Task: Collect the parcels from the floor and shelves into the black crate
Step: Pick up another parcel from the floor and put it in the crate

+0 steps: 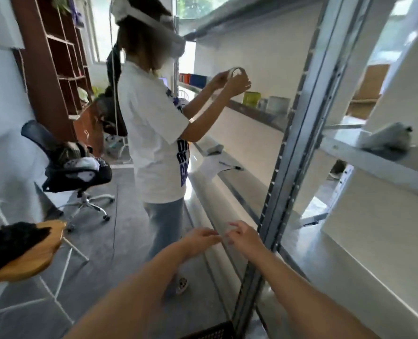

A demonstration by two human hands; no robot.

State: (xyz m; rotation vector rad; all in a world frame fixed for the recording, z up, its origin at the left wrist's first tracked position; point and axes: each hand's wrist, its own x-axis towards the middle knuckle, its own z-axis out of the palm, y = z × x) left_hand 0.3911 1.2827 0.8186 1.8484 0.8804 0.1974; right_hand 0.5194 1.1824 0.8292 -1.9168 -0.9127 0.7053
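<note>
My left hand (200,238) and my right hand (243,237) reach forward side by side, fingertips nearly touching, over the lower metal shelf (217,204). Whether something small is pinched between them is too blurred to tell. A corner of the black crate (212,332) shows at the bottom edge, below my arms. A grey parcel (386,139) lies on the right-hand shelf, far from both hands. A small grey parcel (215,149) rests further along the lower shelf.
Another person (159,133) in a white T-shirt stands close ahead at the shelf, holding a strip of tape. A metal upright (283,167) divides the shelving. An office chair (75,167) and a wooden stool (26,250) stand left. Tins (252,97) sit on the upper shelf.
</note>
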